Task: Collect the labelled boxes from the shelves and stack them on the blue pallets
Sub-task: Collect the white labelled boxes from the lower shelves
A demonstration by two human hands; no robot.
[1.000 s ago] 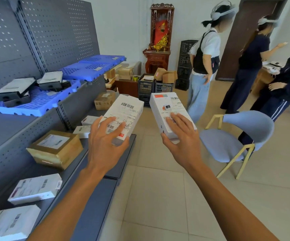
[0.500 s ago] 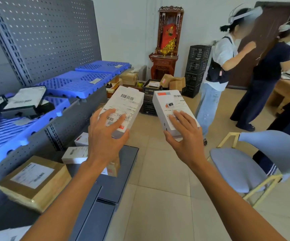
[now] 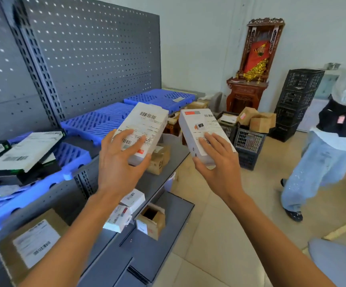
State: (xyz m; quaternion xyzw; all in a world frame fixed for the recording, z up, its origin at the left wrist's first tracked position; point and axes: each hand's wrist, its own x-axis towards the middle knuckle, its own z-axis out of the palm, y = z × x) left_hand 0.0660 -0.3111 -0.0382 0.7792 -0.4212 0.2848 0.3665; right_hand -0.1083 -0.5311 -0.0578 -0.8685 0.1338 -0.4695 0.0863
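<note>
My left hand [image 3: 119, 164] grips a white labelled box [image 3: 147, 123] by its near end, fingers over the label and thumb on its right side. My right hand [image 3: 217, 162] holds a second white box [image 3: 197, 123] with a barcode label the same way. Both boxes are in the air in front of the grey shelf unit. Blue pallets [image 3: 99, 121] lie along the upper shelf to the left of the boxes. The nearest blue pallet [image 3: 68, 154] carries flat black-and-white boxes [image 3: 27, 150].
The lower shelf [image 3: 147, 251] holds a brown labelled carton [image 3: 33, 243], small white boxes [image 3: 124, 212] and an open cardboard box [image 3: 151, 220]. Black crates [image 3: 298, 96], a wooden shrine cabinet [image 3: 248, 92] and a person in light jeans [image 3: 323, 162] stand to the right. A blue chair [image 3: 338, 264] is at bottom right.
My view has swung left and closer to the shelf. Both hands keep their boxes and now hold them nearer the blue pallets. The person on the right has shifted toward the frame edge.
</note>
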